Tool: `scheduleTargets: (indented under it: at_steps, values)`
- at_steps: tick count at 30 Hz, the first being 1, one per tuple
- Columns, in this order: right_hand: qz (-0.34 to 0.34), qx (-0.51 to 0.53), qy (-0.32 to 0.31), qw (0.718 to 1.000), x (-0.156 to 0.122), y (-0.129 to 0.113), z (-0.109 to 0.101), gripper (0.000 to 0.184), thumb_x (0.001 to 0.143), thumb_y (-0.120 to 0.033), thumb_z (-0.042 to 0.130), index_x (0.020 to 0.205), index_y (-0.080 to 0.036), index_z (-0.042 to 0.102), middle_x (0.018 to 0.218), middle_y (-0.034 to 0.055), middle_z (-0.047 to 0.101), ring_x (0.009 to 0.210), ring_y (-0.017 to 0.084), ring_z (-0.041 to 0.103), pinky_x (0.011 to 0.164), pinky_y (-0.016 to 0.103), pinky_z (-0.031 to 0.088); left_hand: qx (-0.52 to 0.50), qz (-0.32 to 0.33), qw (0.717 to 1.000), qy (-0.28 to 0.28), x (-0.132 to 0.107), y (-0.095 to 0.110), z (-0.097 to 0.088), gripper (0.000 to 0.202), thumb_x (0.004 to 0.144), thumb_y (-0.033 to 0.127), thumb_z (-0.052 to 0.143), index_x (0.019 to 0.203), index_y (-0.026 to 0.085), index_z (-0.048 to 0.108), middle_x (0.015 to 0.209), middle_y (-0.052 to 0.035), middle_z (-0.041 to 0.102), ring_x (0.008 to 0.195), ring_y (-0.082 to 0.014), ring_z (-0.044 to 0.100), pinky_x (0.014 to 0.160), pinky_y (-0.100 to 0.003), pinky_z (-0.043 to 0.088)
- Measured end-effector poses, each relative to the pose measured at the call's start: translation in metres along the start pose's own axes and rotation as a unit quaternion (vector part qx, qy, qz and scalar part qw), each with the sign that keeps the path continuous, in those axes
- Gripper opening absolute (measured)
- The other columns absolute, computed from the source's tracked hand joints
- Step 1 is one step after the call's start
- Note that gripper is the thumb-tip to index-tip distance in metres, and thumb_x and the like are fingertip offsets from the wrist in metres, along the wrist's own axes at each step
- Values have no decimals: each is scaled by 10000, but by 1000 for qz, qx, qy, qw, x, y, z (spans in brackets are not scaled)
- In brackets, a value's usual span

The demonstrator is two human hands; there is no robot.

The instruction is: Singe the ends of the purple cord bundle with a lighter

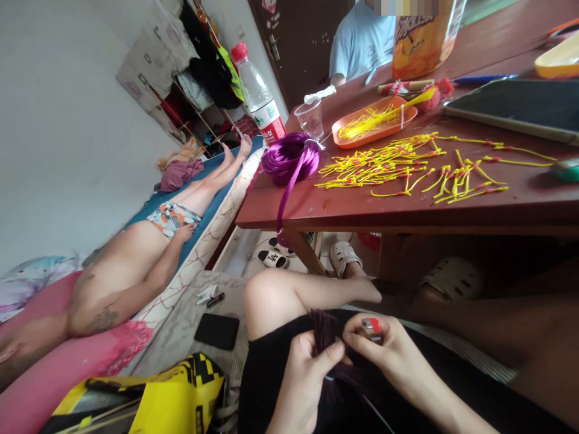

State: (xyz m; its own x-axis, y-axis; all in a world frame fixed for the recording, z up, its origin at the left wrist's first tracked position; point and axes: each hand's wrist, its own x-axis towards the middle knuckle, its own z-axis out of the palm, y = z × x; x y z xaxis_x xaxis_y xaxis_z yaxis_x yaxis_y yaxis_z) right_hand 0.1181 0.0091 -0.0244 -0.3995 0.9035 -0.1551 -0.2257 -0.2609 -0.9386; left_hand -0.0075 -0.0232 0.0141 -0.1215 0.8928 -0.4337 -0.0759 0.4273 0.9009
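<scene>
Low over my lap, my left hand (307, 367) is closed around a dark purple bundle of threads (324, 325), like a tassel; frayed ends stick out above and below the fingers. A pale thread hangs from its lower part. Close by on the right, my right hand (384, 346) is curled, thumb and fingertips near the bundle, around what looks like a small lighter (371, 326) with a red and metal end. Most of that lighter is hidden in the fingers. Whether the right fingertips also pinch a thread, I cannot tell.
Knotted yellow cords (384, 163), a purple cord coil (289, 158), an orange tray (348, 140), a plastic cup (310, 119) and a bottle (260, 90) stand on the red-brown table (344, 211). A black phone (217, 331) lies left. People are nearby.
</scene>
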Motion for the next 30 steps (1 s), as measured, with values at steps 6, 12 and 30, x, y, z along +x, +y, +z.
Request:
scheduleTargets:
  at_steps: [6,12,30]
  values:
    - [23,-118,23,993,4,4,-10,155,658,-160,505,512,-160,453,486,-67,355,473,86,320,445,208,250,58,40,997,36,-1,3,-2,162,721,256,594,639,120,625,635,-32,616,658,-149,522,651,-241,386]
    - [28,5,-22,999,-5,-16,-4,119,711,-255,556,695,-138,543,487,-38,513,466,110,441,479,221,341,8,-21,999,-30,-2,3,4,120,664,222,651,644,107,623,527,0,575,522,-115,495,532,-221,378]
    - [10,23,39,999,3,-5,0,238,627,-345,660,566,-123,599,473,-10,557,463,117,463,473,232,377,40,41,998,3,1,3,5,153,696,216,613,583,116,586,537,2,547,548,-120,475,549,-223,358]
